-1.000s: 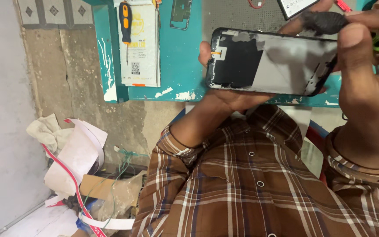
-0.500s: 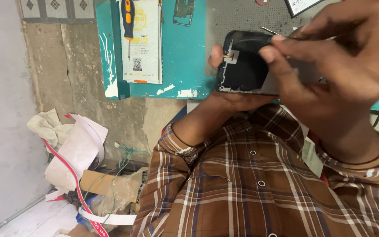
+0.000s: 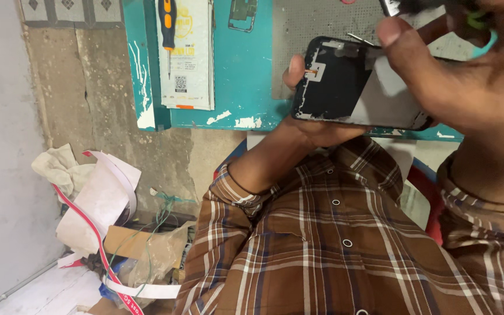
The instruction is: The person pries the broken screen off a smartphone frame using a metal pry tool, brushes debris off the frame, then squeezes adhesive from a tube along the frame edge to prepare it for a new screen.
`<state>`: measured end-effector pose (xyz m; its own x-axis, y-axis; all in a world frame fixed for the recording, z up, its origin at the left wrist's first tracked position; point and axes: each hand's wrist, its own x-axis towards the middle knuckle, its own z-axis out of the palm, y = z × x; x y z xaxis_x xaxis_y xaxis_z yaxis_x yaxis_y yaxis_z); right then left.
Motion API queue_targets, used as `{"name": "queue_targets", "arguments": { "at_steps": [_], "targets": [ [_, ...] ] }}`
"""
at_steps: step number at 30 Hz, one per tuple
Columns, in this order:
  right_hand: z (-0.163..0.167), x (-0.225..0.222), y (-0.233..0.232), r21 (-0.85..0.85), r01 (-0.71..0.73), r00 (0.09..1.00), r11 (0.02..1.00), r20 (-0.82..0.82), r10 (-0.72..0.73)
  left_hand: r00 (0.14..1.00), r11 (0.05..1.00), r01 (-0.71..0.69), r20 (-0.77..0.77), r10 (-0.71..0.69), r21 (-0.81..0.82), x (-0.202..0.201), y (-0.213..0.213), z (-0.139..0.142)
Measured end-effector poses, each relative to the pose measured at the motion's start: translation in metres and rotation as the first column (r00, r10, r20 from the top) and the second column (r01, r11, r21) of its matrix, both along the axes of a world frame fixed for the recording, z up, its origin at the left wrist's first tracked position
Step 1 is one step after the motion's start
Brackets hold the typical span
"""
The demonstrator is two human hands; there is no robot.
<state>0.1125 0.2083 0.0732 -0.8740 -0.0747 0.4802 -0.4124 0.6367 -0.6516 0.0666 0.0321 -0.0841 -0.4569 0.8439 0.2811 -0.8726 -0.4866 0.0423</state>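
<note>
My left hand (image 3: 321, 132) grips an opened black phone (image 3: 336, 81) from underneath, with its fingers curled around the left edge. The phone's inside faces up, dark on the left and grey on the right. My right hand (image 3: 462, 76) hovers over the phone's right half, the thumb lying across its top edge. This hand is closed on a thin metal tool (image 3: 358, 38) whose tip pokes out above the phone. Something small and green (image 3: 477, 20) shows by the fingers. The phone's right end is hidden by the hand.
A teal table (image 3: 246, 87) carries a grey work mat (image 3: 316, 23), an orange-and-black screwdriver (image 3: 168, 23), a printed white packet (image 3: 191, 64) and a small phone frame part (image 3: 243, 14). Paper scraps, cardboard and cloth (image 3: 100, 204) are piled on the floor at left. My plaid shirt (image 3: 333, 245) fills the bottom.
My right hand has shifted right and up, uncovering more of the phone. The phone has tilted and sits lower left than a second ago.
</note>
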Motion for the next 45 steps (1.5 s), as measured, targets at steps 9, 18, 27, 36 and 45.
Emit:
{"name": "queue_targets", "arguments": {
  "at_steps": [9, 18, 27, 36, 45],
  "targets": [
    [0.043, -0.03, -0.013, 0.119, -0.266, 0.963, 0.957, 0.071, 0.259, 0.998, 0.997, 0.053, 0.045, -0.05, -0.062, -0.001, -0.004, -0.009],
    [0.023, -0.04, -0.002, -0.112, -0.307, 0.929, 0.945, 0.182, 0.324, 0.998, 0.996, -0.012, -0.06, 0.006, -0.092, -0.002, 0.003, -0.015],
    [0.001, -0.043, 0.016, -0.054, -0.314, 0.92, 0.948, 0.231, 0.318, 0.992, 0.995, -0.007, -0.123, -0.004, -0.095, -0.005, 0.009, -0.011],
    [-0.017, -0.047, 0.04, 0.667, -0.095, 0.95, 0.739, -0.16, 0.266, 0.998, 0.998, 0.053, -0.037, -0.053, -0.024, -0.01, 0.015, 0.013],
    [-0.002, 0.004, -0.001, 0.088, 0.06, 0.995, 0.994, -0.08, -0.053, 0.999, 0.997, -0.005, 0.038, 0.008, -0.071, -0.009, 0.0, 0.019]
  ]
}}
